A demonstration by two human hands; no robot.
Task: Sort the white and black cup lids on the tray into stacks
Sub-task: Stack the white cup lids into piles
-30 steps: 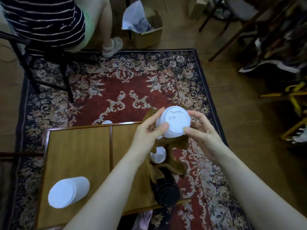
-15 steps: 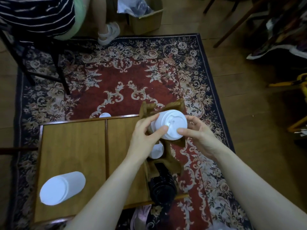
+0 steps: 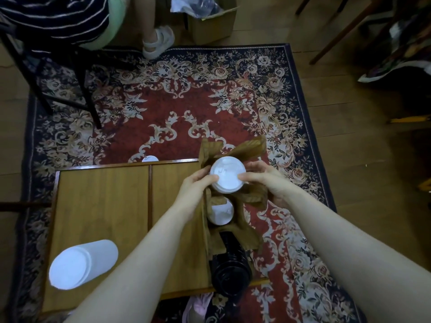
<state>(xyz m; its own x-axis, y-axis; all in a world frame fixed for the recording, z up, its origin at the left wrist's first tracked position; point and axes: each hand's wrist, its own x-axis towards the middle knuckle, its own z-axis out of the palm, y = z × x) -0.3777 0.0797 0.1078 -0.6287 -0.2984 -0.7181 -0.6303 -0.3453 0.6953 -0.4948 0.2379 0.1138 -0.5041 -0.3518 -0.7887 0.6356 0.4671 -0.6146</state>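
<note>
- Currently I hold a stack of white round plastic cup lids [image 3: 228,174] between both hands, over the far compartment of the brown cardboard carrier tray [image 3: 253,147], which lies along the right edge of the brown wooden surface [image 3: 102,201].
- My left hand [image 3: 194,192] grips the left rim of the stack, thumb on the near rim and fingers curled behind it; my right hand [image 3: 263,180] pinches the right rim, thumb tip on the near edge.
- To do this step well, I judge that I should keep the stack level and the rims aligned, with even pressure from both sides, so that no lid slips out of the nest.
- I should centre the stack over the compartment before I lower it, and let go only when its base is seated; whether it already touches the tray floor I cannot tell, since my hands and the stack hide that.
- The top lid is a white disc with a raised rim and faint moulded marks on its face; several lids are nested beneath it.
- A smaller-looking white lid stack [image 3: 220,214] sits in the middle compartment, just nearer to me.
- A stack of glossy black plastic lids [image 3: 231,269] lies on its side at the near end of the tray.
- A long white lid stack [image 3: 81,264] lies on its side on the surface, well apart, at the near left.
- One single white lid [image 3: 150,159] lies on the patterned red rug [image 3: 163,108] beyond the far edge.
</note>
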